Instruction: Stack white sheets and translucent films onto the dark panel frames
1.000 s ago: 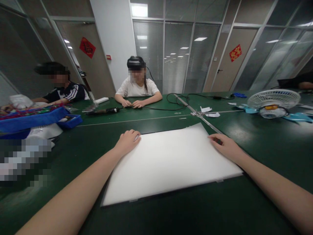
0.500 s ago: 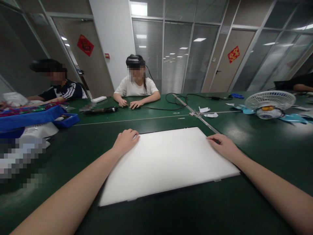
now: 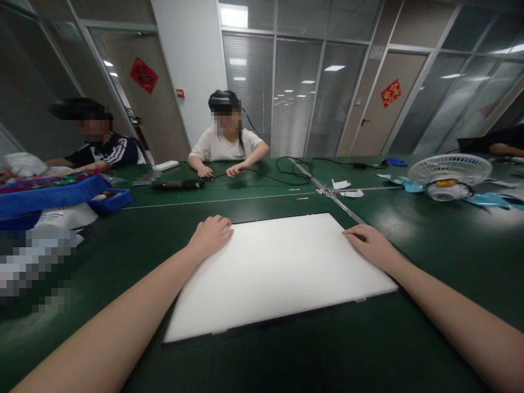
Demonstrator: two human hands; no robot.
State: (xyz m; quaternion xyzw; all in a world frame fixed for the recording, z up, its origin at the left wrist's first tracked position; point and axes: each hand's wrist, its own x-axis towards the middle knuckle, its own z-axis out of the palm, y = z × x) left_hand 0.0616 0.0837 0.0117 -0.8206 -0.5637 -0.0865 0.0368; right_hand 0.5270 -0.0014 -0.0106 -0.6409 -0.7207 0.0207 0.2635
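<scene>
A flat white panel (image 3: 278, 273) with a thin dark border and small tabs along its near edge lies on the green table in front of me, slightly askew. My left hand (image 3: 210, 236) grips its far left corner, fingers curled at the edge and thumb on the white face. On the opposite side, my right hand (image 3: 370, 244) holds the far part of the right edge with thumb and fingers pinched. Both forearms reach past the panel's sides. Whatever lies beneath the panel is hidden.
Blue trays (image 3: 53, 199) with wires stand at the left, by a white appliance part (image 3: 65, 218). A fan (image 3: 448, 172) with blue blades sits far right. Paper scraps (image 3: 341, 185) and a black cable (image 3: 266, 177) lie ahead. Across the table a person (image 3: 229, 139) handles a dark tool (image 3: 180, 184).
The panel and my right hand have shifted very slightly left in view; my grip looks the same. The person opposite has raised a hand along the cable, and the dark tool has moved slightly right.
</scene>
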